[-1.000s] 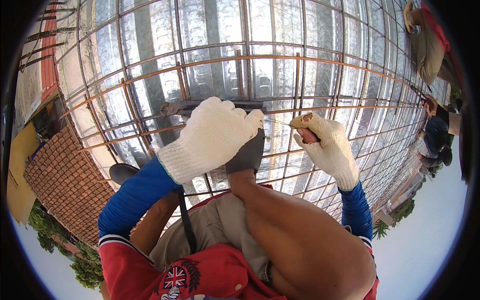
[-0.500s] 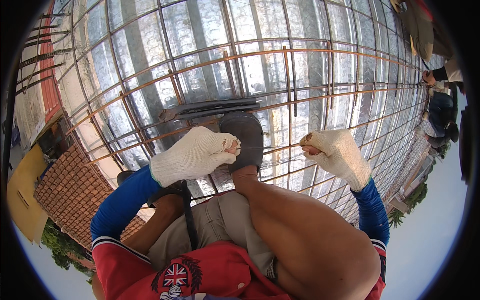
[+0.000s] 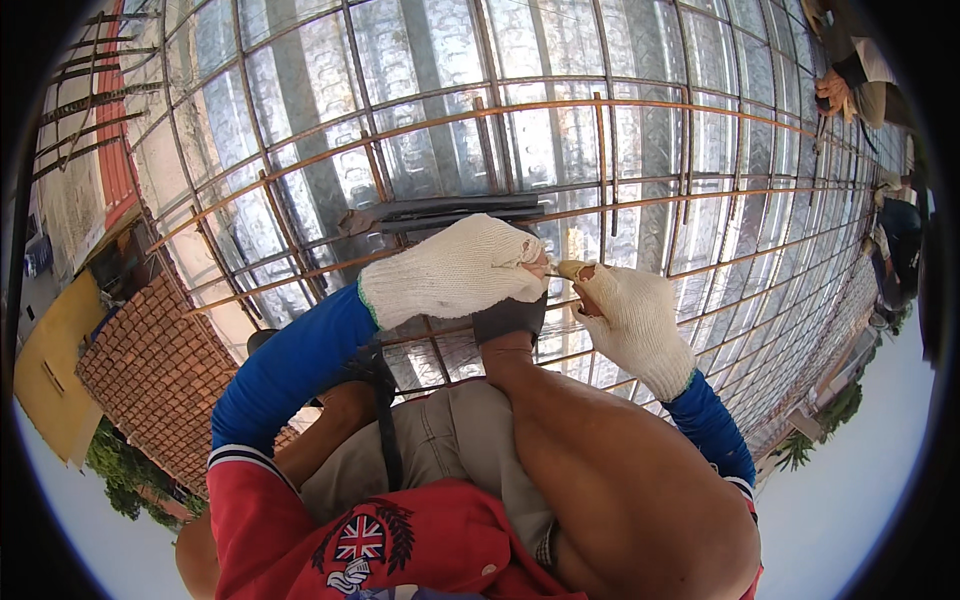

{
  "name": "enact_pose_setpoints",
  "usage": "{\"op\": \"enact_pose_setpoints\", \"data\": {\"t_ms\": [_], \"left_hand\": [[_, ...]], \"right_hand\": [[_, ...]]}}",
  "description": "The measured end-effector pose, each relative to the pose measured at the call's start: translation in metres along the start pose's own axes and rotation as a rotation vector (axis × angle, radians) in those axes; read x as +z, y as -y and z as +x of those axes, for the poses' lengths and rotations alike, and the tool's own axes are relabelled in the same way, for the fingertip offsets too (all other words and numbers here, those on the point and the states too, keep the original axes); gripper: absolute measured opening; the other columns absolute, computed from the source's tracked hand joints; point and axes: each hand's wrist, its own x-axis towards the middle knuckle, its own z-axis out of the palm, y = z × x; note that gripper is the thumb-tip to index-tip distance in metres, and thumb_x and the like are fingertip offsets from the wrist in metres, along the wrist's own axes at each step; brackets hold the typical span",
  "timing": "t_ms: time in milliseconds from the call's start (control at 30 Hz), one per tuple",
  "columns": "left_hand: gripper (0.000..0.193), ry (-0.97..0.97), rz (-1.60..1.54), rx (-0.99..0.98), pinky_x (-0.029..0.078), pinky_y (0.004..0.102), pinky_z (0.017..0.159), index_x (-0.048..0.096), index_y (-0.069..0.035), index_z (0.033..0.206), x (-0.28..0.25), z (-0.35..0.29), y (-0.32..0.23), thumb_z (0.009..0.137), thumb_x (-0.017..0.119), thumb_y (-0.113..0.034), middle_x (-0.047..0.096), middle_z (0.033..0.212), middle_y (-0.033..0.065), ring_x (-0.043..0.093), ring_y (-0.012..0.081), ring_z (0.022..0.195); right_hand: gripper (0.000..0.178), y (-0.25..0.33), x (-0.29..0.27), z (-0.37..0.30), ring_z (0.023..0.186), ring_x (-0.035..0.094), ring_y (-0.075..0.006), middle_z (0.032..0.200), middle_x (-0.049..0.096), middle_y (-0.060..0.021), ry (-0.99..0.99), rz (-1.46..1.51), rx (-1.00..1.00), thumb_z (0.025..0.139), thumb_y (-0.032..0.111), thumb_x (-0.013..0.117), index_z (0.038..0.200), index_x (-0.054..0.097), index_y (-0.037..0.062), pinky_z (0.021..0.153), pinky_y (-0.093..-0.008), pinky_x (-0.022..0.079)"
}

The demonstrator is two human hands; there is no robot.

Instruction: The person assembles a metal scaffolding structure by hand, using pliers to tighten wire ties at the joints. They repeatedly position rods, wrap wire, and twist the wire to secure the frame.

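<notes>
Both my hands wear off-white knit gloves with the fingertips worn through or cut off. Close together over my black shoe (image 3: 510, 320), they pinch a thin wire (image 3: 554, 275), of which only a short piece shows between them. My left hand (image 3: 455, 268) is closed, thumb against the fingers, at the wire's left end. At its right, my right hand (image 3: 632, 318) is closed too, thumb and forefinger together. Beneath lies a grid of steel rebar (image 3: 601, 150) over shiny corrugated metal decking (image 3: 560, 150). Just beyond my left hand are dark flat strips (image 3: 440, 212).
At the far right, another person's hand (image 3: 833, 92) reaches to the grid, with more people behind. Rebar ends (image 3: 110, 92) stick out at the far left. A tiled roof (image 3: 150, 350) and a yellow wall (image 3: 55, 370) stand below the deck's left edge.
My hands have come together from well apart, the left going right and up, the right going left. The wire stretched between them now shows only briefly. The view has shifted slightly.
</notes>
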Motion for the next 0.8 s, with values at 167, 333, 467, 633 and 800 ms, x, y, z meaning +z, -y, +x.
{"op": "enact_pose_setpoints", "data": {"t_ms": [167,333,467,633,800], "left_hand": [[0.017,0.147,-0.116,-0.418,0.037,0.0278,0.057,0.068,-0.009,0.085,-0.032,-0.01,-0.037,0.092,0.072,-0.024,0.049,0.07,-0.0058,0.042,0.007,0.062],[0.016,0.11,-0.175,-0.412,0.037,0.0262,0.056,0.07,-0.008,0.087,-0.045,-0.014,-0.031,0.091,0.073,-0.023,0.052,0.071,-0.0066,0.046,0.0053,0.061],[0.022,-0.008,-0.144,-0.334,0.05,0.0266,0.067,0.075,-0.002,0.102,-0.052,-0.018,-0.015,0.092,0.078,-0.022,0.068,0.082,-0.0015,0.061,0.0074,0.072],[0.027,-0.215,-0.084,-0.274,0.057,0.0269,0.089,0.075,0.001,0.114,-0.058,-0.018,-0.035,0.094,0.079,-0.015,0.077,0.099,0.0056,0.07,0.01,0.095],[0.018,-0.284,-0.032,-0.26,0.056,0.027,0.081,0.075,0.0,0.103,-0.053,-0.019,-0.025,0.095,0.077,-0.015,0.074,0.091,0.0039,0.067,0.0096,0.087]], "right_hand": [[0.053,-0.01,-0.006,0.006,0.071,0.072,-0.0315,0.079,0.07,-0.0079,0.122,0.196,-0.092,0.088,0.02,0.078,0.14,0.066,0.0174,0.062,-0.0447,0.056],[0.051,-0.013,-0.012,0.018,0.067,0.069,-0.0311,0.074,0.066,-0.0092,0.116,0.321,-0.079,0.09,0.013,0.079,0.14,0.068,0.0169,0.062,-0.0424,0.054],[0.044,-0.019,-0.009,0.022,0.064,0.061,-0.0264,0.071,0.056,-0.0083,0.029,0.312,-0.02,0.091,0.008,0.079,0.134,0.072,0.0119,0.061,-0.0384,0.051],[0.041,-0.024,-0.01,0.033,0.063,0.042,-0.0147,0.072,0.038,-0.0048,-0.04,0.457,0.128,0.091,0.002,0.075,0.132,0.073,0.0034,0.061,-0.0318,0.041],[0.04,-0.021,-0.014,0.038,0.064,0.043,-0.0141,0.073,0.039,-0.0047,0.028,0.429,0.146,0.09,0.001,0.073,0.131,0.073,0.0019,0.06,-0.0318,0.04]]}}
